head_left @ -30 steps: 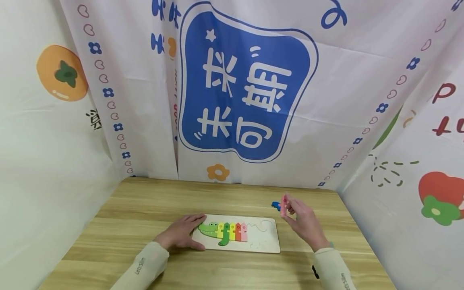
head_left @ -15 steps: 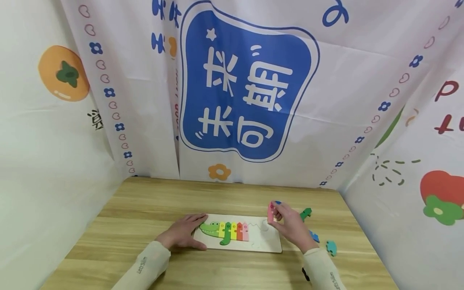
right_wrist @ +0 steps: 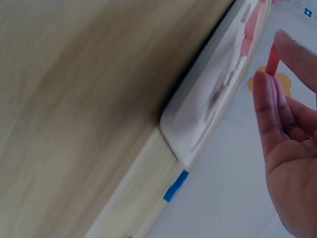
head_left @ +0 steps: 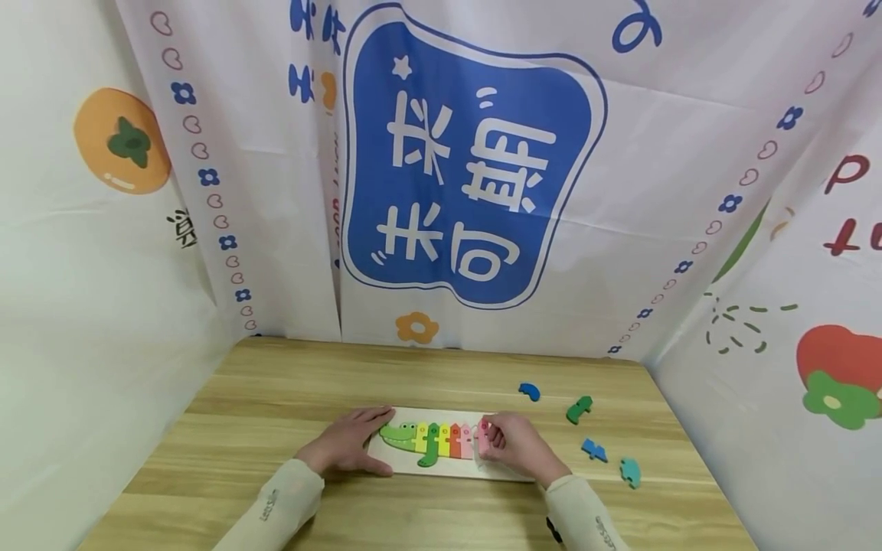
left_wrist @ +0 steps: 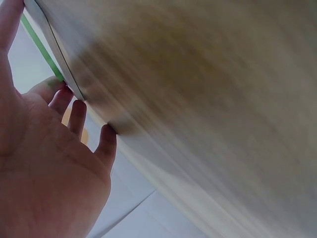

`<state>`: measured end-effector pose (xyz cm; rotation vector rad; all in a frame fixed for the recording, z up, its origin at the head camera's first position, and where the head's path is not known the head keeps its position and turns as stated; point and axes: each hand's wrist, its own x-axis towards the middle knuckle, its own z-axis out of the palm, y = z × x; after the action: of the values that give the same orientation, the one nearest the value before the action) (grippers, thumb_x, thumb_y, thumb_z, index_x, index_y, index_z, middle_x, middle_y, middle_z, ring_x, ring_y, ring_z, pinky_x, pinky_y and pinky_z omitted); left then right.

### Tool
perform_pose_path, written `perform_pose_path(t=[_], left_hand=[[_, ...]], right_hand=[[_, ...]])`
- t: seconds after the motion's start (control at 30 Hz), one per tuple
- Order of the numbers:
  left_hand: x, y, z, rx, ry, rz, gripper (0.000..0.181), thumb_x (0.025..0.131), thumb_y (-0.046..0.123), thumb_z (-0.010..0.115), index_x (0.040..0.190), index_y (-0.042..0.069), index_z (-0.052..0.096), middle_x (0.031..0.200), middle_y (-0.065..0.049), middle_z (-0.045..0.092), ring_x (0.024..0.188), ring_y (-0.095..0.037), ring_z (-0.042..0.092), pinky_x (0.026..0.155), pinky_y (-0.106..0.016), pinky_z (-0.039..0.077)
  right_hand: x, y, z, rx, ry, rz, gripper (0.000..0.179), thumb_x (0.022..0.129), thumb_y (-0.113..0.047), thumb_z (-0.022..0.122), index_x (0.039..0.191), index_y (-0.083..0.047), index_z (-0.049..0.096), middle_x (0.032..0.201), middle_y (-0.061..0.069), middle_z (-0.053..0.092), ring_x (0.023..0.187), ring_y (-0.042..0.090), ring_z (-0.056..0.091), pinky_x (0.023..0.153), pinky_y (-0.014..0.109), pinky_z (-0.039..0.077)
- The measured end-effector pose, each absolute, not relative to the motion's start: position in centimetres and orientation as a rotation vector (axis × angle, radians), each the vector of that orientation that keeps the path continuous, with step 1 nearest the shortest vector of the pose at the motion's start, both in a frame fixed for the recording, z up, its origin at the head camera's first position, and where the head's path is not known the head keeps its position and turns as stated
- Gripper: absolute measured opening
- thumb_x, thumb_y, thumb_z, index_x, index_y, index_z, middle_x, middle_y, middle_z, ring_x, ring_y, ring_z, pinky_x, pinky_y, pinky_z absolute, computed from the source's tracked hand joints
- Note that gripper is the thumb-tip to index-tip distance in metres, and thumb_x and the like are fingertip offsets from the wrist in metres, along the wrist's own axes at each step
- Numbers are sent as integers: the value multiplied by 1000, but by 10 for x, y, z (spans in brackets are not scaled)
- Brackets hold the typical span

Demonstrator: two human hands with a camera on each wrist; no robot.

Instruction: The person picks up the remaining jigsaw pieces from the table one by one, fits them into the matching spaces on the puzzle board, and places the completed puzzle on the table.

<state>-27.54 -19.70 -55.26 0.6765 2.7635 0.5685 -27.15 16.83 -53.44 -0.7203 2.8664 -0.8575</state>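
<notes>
A pale wooden puzzle board [head_left: 506, 470] lies on the table, with a crocodile's green head piece [head_left: 398, 438] and several coloured body pieces set into its left part. My left hand [head_left: 349, 441] rests around the board's left end, fingers at the far corner and thumb by the near edge. The left wrist view shows its fingertips [left_wrist: 79, 105] along the board's side. My right hand [head_left: 518, 445] pinches a pink puzzle piece [head_left: 482, 438] between thumb and fingers, upright over the board beside the light pink piece [head_left: 465, 442]. Seen from the right wrist, that pink piece appears edge-on above the recess.
Loose puzzle pieces lie right of the board: a dark blue one [head_left: 530, 391], a green leg [head_left: 579, 409], a blue one [head_left: 595, 450] and a teal one [head_left: 630, 472]. Printed cloth [head_left: 641, 199] hangs around the wooden table [head_left: 413, 516].
My right hand has carried the pink piece left and nearer, from beside the dark blue piece to over the board. The loose pieces it covered now show. My left hand stays put.
</notes>
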Motion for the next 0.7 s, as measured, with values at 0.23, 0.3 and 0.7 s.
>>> perform_pose_path(t=[0.23,0.3,0.7], left_hand=[[-273,-194,-554,725,2773,567,109,79,70,77,162,11,36,167,-13,36,151,-46,32,117,-71,28],[-272,-194,-555,717,2776,557,110,79,72,76,162,12,36,167,-12,35,151,-45,32,118,-71,27],[-276,-198,-553,677,2776,559,109,79,69,78,162,13,36,168,-10,34,153,-42,31,120,-69,27]], right_hand=[[-270,163,-539,-716,2828,-808,47,80,-11,90,122,2,71,82,-6,61,72,4,52,65,21,49],[-271,161,-539,-715,2819,-811,46,81,-11,89,121,3,71,82,-6,62,73,4,53,66,22,49],[-277,155,-543,-633,2789,-843,47,82,-11,88,124,1,71,83,-6,62,75,7,54,68,23,50]])
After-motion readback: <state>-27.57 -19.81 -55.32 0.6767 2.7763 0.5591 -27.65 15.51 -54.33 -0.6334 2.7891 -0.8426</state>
